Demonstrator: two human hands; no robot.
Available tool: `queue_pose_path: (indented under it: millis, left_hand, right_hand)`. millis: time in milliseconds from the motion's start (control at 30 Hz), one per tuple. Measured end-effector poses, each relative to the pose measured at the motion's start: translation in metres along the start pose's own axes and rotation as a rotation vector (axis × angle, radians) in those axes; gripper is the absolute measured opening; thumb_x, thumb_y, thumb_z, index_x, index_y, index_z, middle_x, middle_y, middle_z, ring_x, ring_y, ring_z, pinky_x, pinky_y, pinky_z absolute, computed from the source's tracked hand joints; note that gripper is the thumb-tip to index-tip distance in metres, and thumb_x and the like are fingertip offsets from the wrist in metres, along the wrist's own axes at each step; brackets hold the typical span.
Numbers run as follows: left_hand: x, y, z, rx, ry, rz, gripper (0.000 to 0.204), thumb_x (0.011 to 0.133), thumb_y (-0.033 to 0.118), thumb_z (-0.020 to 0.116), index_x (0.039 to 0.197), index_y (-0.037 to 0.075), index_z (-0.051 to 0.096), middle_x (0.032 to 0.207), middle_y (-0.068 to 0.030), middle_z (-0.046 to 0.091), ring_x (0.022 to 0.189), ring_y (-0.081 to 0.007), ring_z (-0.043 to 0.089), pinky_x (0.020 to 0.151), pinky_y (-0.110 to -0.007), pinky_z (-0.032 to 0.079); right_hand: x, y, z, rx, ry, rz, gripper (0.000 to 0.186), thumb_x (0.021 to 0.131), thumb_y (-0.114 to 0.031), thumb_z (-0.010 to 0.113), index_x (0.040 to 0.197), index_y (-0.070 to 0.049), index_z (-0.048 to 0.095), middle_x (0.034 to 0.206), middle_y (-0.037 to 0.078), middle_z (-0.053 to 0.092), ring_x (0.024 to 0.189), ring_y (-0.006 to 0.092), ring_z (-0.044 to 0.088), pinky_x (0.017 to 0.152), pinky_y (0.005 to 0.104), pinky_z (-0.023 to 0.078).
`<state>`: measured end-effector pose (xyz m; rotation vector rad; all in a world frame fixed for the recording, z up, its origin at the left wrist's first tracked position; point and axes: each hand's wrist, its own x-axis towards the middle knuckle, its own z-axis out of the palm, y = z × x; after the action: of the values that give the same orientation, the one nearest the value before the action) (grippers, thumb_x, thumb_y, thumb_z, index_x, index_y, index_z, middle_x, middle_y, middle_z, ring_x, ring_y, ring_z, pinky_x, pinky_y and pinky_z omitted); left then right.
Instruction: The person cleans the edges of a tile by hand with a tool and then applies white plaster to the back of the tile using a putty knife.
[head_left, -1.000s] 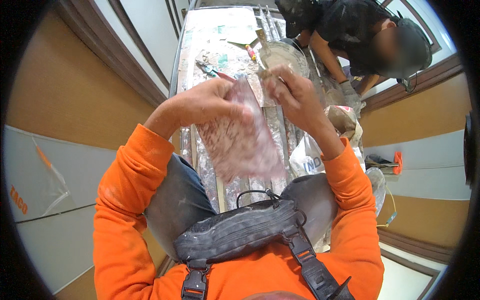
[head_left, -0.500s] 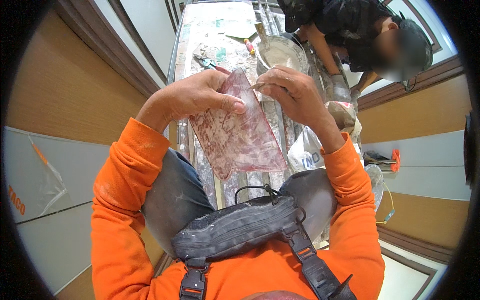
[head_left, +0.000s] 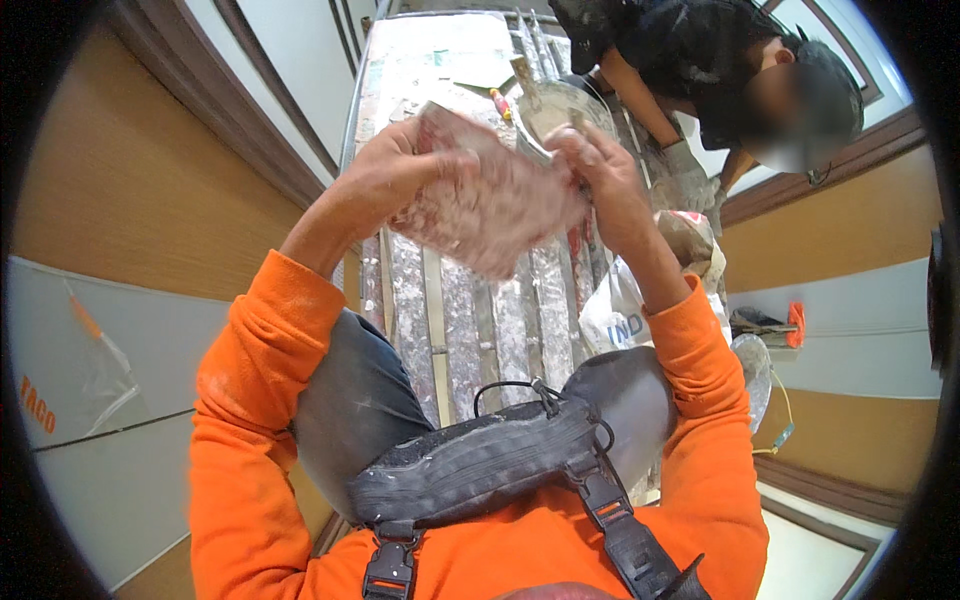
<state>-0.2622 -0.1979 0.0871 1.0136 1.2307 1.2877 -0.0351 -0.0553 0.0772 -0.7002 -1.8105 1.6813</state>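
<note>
My left hand grips a reddish, translucent flat plastic sheet near its upper left corner. Pale, plaster-like smears cover the sheet, which is tilted above the planks and blurred by motion. At its right edge is my right hand, fingers drawn together in a pinch; what lies between them is too blurred to make out. Just beyond this hand stands a bucket of pale paste, with a flat-handled tool sticking up out of it.
Paint-spattered planks run away between my knees. A person in dark clothes bends over at the far right. Near my right forearm sits a white bag. A red-and-yellow handled tool lies left of the bucket.
The plastic sheet has swung round, its lower end moving up and to the right. My right hand has shifted slightly right, from the sheet's upper part to its right edge.
</note>
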Motion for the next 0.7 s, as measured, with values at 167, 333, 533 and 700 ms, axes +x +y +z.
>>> queue_pose_path:
  millis: [167, 333, 533, 700]
  left_hand:
    - [0.011, -0.001, 0.001, -0.208, 0.141, 0.198, 0.044, 0.093, 0.014, 0.071, 0.133, 0.003, 0.057, 0.113, -0.0106, 0.069, 0.093, -0.0146, 0.07, 0.078, -0.029, 0.062]
    - [0.01, 0.006, -0.007, -0.074, 0.308, 0.2, 0.031, 0.094, 0.016, 0.07, 0.122, 0.002, 0.066, 0.098, -0.0055, 0.071, 0.087, -0.0102, 0.067, 0.077, -0.027, 0.058]
    - [0.006, 0.011, -0.005, 1.016, 0.594, 0.462, 0.038, 0.093, 0.032, 0.071, 0.126, 0.014, 0.068, 0.117, -0.0113, 0.072, 0.106, -0.0274, 0.07, 0.089, -0.039, 0.058]
    - [0.008, 0.01, 0.005, 1.58, 0.492, 0.733, 0.034, 0.096, 0.026, 0.066, 0.128, 0.014, 0.067, 0.123, -0.012, 0.07, 0.115, -0.0282, 0.066, 0.101, -0.041, 0.049]
  right_hand:
    - [-0.004, 0.0, 0.007, 0.021, -0.017, 0.094, 0.041, 0.095, -0.032, 0.07, 0.113, 0.002, 0.059, 0.083, 0.007, 0.064, 0.042, 0.0125, 0.056, 0.03, 0.0247, 0.047]
    - [-0.005, -0.006, 0.017, 0.247, 0.029, 0.022, 0.025, 0.097, -0.02, 0.067, 0.108, 0.001, 0.06, 0.084, 0.009, 0.067, 0.037, 0.012, 0.053, 0.026, 0.024, 0.039]
    - [-0.007, -0.018, 0.01, 0.159, 0.041, 0.048, 0.023, 0.097, -0.016, 0.067, 0.109, 0.002, 0.062, 0.091, 0.009, 0.07, 0.065, 0.0107, 0.064, 0.05, 0.0233, 0.049]
    - [-0.011, -0.019, 0.012, -0.015, 0.032, -0.069, 0.024, 0.095, -0.012, 0.066, 0.113, 0.004, 0.063, 0.098, 0.01, 0.071, 0.084, 0.0128, 0.067, 0.071, 0.0265, 0.054]
